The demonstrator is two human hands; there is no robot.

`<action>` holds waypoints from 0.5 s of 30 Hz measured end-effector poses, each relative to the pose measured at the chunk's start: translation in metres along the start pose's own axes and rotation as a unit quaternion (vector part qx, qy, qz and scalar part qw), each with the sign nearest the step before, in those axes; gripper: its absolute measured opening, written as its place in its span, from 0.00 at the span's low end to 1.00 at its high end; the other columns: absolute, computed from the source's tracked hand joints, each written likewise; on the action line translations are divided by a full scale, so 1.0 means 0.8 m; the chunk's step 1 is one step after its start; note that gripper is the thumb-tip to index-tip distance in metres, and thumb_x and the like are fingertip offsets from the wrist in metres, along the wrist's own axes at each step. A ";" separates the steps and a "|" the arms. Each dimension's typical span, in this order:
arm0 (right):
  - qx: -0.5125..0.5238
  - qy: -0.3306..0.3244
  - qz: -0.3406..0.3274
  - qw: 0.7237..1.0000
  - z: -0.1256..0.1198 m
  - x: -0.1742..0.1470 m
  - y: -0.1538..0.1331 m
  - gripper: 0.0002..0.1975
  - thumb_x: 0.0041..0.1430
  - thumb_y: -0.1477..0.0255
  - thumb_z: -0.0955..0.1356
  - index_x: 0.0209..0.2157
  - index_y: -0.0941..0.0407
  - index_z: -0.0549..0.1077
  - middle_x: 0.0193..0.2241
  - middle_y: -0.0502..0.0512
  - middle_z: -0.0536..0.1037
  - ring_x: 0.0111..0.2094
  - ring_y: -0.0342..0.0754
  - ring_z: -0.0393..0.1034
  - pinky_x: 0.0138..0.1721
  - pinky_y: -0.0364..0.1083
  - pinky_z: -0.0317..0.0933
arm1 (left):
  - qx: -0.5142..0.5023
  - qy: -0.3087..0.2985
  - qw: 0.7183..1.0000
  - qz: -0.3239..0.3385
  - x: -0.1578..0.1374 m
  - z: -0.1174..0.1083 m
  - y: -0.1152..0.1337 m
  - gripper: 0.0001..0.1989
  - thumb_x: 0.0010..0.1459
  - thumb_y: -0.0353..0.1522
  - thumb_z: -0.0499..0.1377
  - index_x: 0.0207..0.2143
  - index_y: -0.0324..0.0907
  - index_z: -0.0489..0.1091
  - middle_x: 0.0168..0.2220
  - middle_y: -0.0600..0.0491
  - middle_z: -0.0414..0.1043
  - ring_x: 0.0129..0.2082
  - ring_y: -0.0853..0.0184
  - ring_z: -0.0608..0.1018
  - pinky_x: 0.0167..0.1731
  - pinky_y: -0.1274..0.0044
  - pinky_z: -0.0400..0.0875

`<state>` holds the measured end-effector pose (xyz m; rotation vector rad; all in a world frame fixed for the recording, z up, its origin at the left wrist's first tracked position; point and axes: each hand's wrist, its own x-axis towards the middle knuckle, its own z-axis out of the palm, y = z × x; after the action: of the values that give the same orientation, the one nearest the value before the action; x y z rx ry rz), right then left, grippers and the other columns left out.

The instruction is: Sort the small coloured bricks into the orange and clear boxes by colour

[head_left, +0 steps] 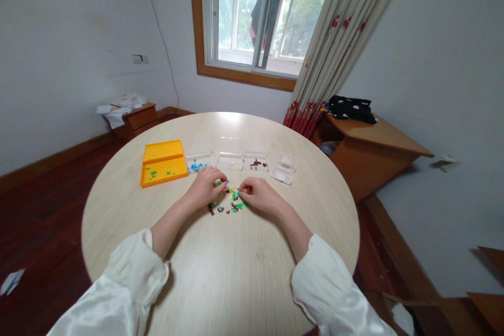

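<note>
Both my hands are over a mixed pile of small green, yellow, brown and blue toy bricks (235, 205) on the round table (232, 268). At the pile's left side my left hand (205, 187) is closed in a pinch, with a small blue brick (227, 182) at its fingertips. My right hand (259, 194) pinches another tiny blue brick at the pile's right edge. Just beyond my left hand stands a clear box (213, 157) holding blue bricks. A clear box with brown bricks (258, 163) lies beyond my right hand. Palms hide some loose bricks.
An open yellow case (163, 149) with a few green bricks stands at the left. Between the blue and brown boxes is a clear box (230, 161) with a few pale pieces. A small clear case (284, 168) lies open at the right. Wooden furniture (360, 152) stands beyond the table.
</note>
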<state>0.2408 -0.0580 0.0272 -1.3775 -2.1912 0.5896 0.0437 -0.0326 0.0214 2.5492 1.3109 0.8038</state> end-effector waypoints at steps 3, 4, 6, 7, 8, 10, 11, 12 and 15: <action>0.008 0.025 0.001 1.000 0.001 0.001 0.000 0.05 0.50 0.78 0.66 0.29 0.59 0.75 0.24 0.51 0.74 0.26 0.41 0.64 0.30 0.40 0.55 | 0.009 0.023 1.000 -0.006 0.000 0.001 -0.004 0.07 0.55 0.32 0.54 0.28 0.42 0.71 0.32 0.51 0.75 0.35 0.62 0.71 0.40 0.68 0.57; 0.009 0.027 0.000 1.000 0.001 0.001 0.001 0.05 0.51 0.78 0.66 0.29 0.59 0.75 0.24 0.51 0.74 0.26 0.41 0.64 0.31 0.40 0.55 | 0.016 0.039 0.999 -0.019 0.001 0.002 -0.008 0.07 0.55 0.32 0.54 0.28 0.42 0.71 0.32 0.51 0.75 0.36 0.62 0.72 0.40 0.68 0.57; 0.012 0.030 -0.001 0.999 0.003 0.001 0.002 0.06 0.51 0.78 0.66 0.29 0.59 0.75 0.25 0.51 0.74 0.27 0.41 0.64 0.31 0.41 0.55 | 0.032 0.078 0.995 -0.057 0.001 0.001 -0.019 0.07 0.54 0.32 0.54 0.27 0.42 0.71 0.31 0.50 0.75 0.37 0.60 0.72 0.40 0.67 0.57; 0.015 0.031 0.000 0.999 0.003 0.000 0.003 0.06 0.51 0.78 0.66 0.29 0.59 0.75 0.25 0.51 0.74 0.27 0.41 0.64 0.31 0.41 0.55 | 0.039 0.098 0.991 -0.080 0.001 0.000 -0.026 0.07 0.54 0.32 0.54 0.27 0.42 0.71 0.32 0.50 0.75 0.37 0.60 0.73 0.40 0.67 0.58; 0.017 0.032 0.001 0.999 0.004 0.000 0.003 0.06 0.51 0.78 0.66 0.29 0.59 0.75 0.25 0.51 0.74 0.27 0.41 0.64 0.31 0.41 0.55 | 0.046 0.116 0.987 -0.103 0.002 -0.001 -0.033 0.07 0.54 0.32 0.54 0.27 0.43 0.71 0.32 0.50 0.76 0.38 0.59 0.73 0.40 0.67 0.58; 0.020 0.031 0.003 0.999 0.005 -0.002 0.004 0.06 0.51 0.78 0.66 0.29 0.59 0.75 0.25 0.52 0.74 0.28 0.41 0.64 0.31 0.41 0.55 | 0.066 0.142 0.976 -0.154 0.001 -0.005 -0.046 0.08 0.54 0.33 0.54 0.26 0.43 0.71 0.32 0.49 0.76 0.38 0.58 0.73 0.39 0.67 0.58; 0.021 0.030 0.004 0.999 0.006 -0.003 0.004 0.05 0.51 0.78 0.66 0.29 0.60 0.75 0.26 0.52 0.74 0.28 0.41 0.64 0.31 0.41 0.55 | 0.080 0.148 0.969 -0.179 0.001 -0.007 -0.051 0.08 0.54 0.33 0.53 0.26 0.43 0.71 0.32 0.49 0.76 0.38 0.57 0.73 0.39 0.67 0.58; 0.020 0.029 0.004 0.999 0.007 -0.003 0.004 0.05 0.51 0.78 0.66 0.29 0.60 0.75 0.26 0.52 0.74 0.28 0.41 0.64 0.31 0.41 0.55 | 0.093 0.152 0.963 -0.202 0.001 -0.009 -0.056 0.09 0.54 0.34 0.53 0.26 0.42 0.71 0.32 0.48 0.76 0.38 0.57 0.73 0.39 0.67 0.58; 0.021 0.030 0.003 0.999 0.008 -0.004 0.004 0.05 0.51 0.78 0.66 0.30 0.60 0.75 0.26 0.53 0.74 0.28 0.41 0.64 0.32 0.41 0.55 | 0.115 0.149 0.951 -0.244 -0.001 -0.015 -0.062 0.11 0.54 0.35 0.52 0.27 0.42 0.72 0.32 0.47 0.76 0.38 0.55 0.73 0.39 0.66 0.58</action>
<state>0.2403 -0.0605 0.0198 -1.3631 -2.1156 0.5866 0.0020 -0.0046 0.0121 2.1445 2.1276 0.9935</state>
